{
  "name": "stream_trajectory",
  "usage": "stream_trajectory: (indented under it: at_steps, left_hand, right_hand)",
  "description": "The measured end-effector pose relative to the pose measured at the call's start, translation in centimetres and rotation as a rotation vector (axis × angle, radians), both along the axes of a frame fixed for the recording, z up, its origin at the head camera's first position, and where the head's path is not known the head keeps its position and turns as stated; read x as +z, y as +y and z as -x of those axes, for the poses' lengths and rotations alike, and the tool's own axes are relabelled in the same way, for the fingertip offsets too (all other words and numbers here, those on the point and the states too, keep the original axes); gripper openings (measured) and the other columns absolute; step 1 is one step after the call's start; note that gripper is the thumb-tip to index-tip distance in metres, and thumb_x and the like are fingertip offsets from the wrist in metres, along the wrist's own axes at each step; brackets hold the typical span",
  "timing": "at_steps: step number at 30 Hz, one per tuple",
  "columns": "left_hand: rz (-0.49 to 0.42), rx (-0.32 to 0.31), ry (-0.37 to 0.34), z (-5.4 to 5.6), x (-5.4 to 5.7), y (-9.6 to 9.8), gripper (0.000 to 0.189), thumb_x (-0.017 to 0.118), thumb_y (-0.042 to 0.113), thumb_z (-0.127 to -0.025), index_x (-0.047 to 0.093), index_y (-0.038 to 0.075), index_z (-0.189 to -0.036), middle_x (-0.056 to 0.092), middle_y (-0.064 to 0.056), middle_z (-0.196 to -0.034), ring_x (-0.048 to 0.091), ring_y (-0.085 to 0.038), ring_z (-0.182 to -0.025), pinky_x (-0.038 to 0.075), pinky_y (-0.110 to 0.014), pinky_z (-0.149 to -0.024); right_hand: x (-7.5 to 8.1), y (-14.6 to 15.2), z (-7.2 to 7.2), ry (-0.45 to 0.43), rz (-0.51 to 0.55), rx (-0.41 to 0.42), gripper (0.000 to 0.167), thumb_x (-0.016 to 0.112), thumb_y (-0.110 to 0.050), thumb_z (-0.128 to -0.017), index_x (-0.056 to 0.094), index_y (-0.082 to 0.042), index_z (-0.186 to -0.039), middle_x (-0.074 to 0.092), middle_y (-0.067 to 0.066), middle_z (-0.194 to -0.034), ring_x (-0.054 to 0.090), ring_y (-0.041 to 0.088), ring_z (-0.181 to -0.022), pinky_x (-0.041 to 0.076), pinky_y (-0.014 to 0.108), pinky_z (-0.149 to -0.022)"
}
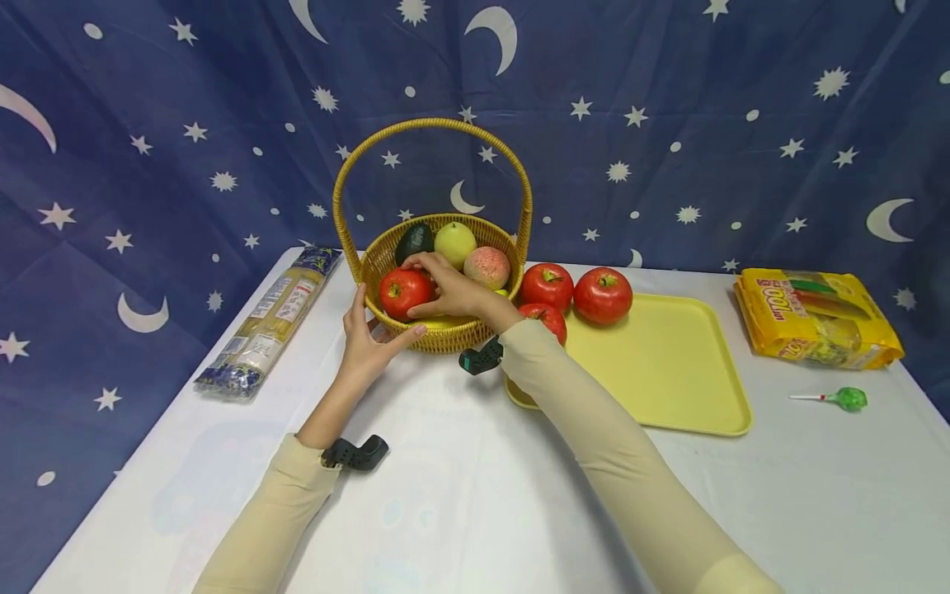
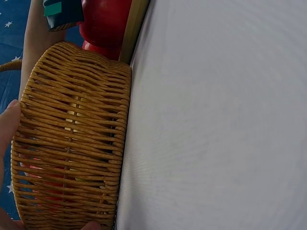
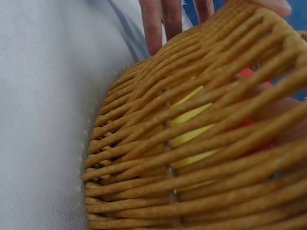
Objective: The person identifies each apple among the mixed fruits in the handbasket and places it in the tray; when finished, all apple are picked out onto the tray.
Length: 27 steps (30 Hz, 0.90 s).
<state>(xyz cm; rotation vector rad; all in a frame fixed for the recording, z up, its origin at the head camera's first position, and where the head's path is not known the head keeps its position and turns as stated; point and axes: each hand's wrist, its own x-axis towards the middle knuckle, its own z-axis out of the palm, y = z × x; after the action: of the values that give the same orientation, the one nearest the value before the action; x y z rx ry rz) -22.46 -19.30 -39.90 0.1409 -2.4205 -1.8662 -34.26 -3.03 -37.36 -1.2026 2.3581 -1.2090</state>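
A wicker basket (image 1: pixel 463 337) with a tall hoop handle stands on the table. My left hand (image 1: pixel 364 346) holds its near left side, thumb at the rim and fingers along the outer wall. Inside the basket, my right hand (image 1: pixel 460 290) grips a red apple (image 1: pixel 401 290), fingers over its top and thumb at its near side. Around it lie a dark avocado (image 1: pixel 414 241), a yellow-green round fruit (image 1: pixel 455 242), a pinkish peach (image 1: pixel 487 266) and a yellow fruit (image 1: pixel 445 322) partly hidden by the hand. The left wrist view shows the basket's woven wall (image 2: pixel 72 139) close up.
Right of the basket sit red apples (image 1: pixel 603 295), by and on a yellow tray (image 1: pixel 660 363). Farther right are a yellow snack package (image 1: pixel 816 318) and a green lollipop (image 1: pixel 849 399). A clear packet of noodle-like sticks (image 1: pixel 270 322) lies at the left edge.
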Motion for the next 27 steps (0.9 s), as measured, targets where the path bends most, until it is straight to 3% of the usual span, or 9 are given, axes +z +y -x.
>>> stream_trajectory:
  at_steps: [9,14,17,27]
  left_hand:
    - [0.009,0.003,-0.001,-0.05,-0.06,0.06,0.108,0.073,0.024,-0.087,-0.010,0.022,-0.157,-0.008,-0.016,-0.158,0.025,-0.041,-0.143,0.037,-0.045,-0.111]
    - [0.009,0.004,0.004,-0.03,-0.05,0.02,0.108,0.073,0.023,-0.087,-0.010,0.023,-0.157,-0.008,-0.016,-0.158,0.024,-0.041,-0.143,0.038,-0.046,-0.111]
    - [0.013,0.005,0.014,-0.07,0.05,-0.07,0.108,0.073,0.023,-0.087,-0.010,0.023,-0.157,-0.008,-0.016,-0.158,0.024,-0.041,-0.143,0.038,-0.046,-0.111]
    - [0.018,0.003,0.015,0.06,-0.28,-0.07,0.108,0.073,0.024,-0.088,-0.010,0.023,-0.157,-0.007,-0.018,-0.157,0.025,-0.042,-0.142,0.038,-0.045,-0.111]
  right_hand:
    - [-0.04,-0.02,-0.09,-0.072,0.042,-0.005,0.067,0.078,-0.011,-0.083,0.036,-0.006,-0.136,0.042,0.012,-0.141,0.043,0.025,-0.132,0.044,0.036,-0.106]
    - [0.24,0.01,-0.05,-0.075,-0.062,-0.053,0.078,0.077,-0.022,-0.085,0.033,-0.013,-0.149,0.031,0.016,-0.145,0.041,0.031,-0.131,0.041,0.044,-0.108]
    - [0.45,-0.01,-0.10,-0.080,-0.105,-0.092,0.080,0.078,-0.026,-0.084,0.033,-0.017,-0.149,0.027,0.017,-0.144,0.042,0.034,-0.129,0.041,0.047,-0.107]
    - [0.19,0.17,-0.03,-0.073,-0.042,-0.100,0.080,0.082,-0.018,-0.079,0.032,-0.007,-0.140,0.047,0.015,-0.137,0.052,0.027,-0.124,0.044,0.036,-0.105]
